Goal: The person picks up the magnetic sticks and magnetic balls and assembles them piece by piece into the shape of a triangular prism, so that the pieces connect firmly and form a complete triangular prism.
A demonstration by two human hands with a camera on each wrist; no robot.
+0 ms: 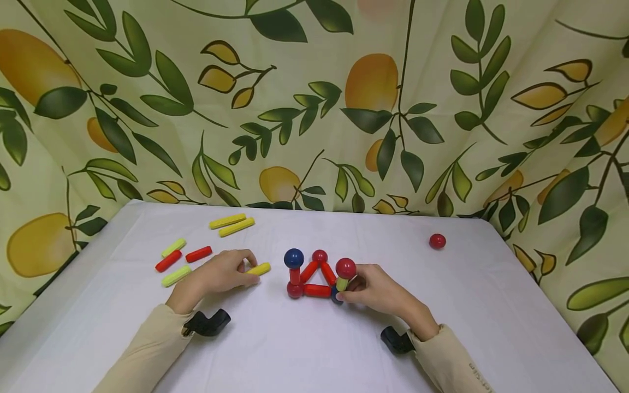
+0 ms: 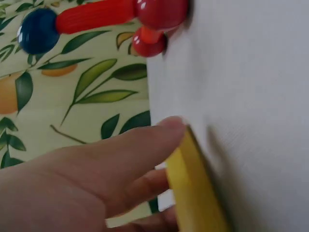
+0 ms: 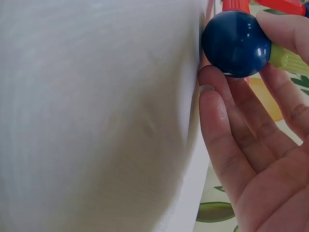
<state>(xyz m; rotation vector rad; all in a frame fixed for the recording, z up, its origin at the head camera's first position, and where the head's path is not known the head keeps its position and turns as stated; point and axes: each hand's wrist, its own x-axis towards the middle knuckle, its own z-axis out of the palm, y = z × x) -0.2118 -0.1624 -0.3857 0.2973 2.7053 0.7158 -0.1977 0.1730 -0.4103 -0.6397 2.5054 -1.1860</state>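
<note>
- The left hand (image 1: 223, 273) lies on the white table (image 1: 275, 349), fingers curled over a yellow rod (image 1: 259, 269), pinning it flat to the cloth
- The right hand (image 1: 375, 288) pinches the lime rod (image 1: 342, 284) at the right corner of the rod-and-ball structure (image 1: 316, 275), thumb and fingers closed round it; that rod stands on a blue ball (image 1: 336, 296) and carries a red ball (image 1: 346, 268)
- The structure, just between the hands, counts three red rods in a triangle, one upright red rod, three red balls and two blue balls
- Loose pieces to the left of the left hand: two lime rods (image 1: 174, 262), two red rods (image 1: 183, 257) and two more yellow rods (image 1: 232, 224) farther back; one loose red ball (image 1: 437, 240) sits well apart to the right
- The left wrist view shows the fingertip (image 2: 169, 126) touching the yellow rod's end
- The right wrist view shows the low blue ball (image 3: 235, 43) cradled by the fingers (image 3: 227, 121), which the head view half hides
</note>
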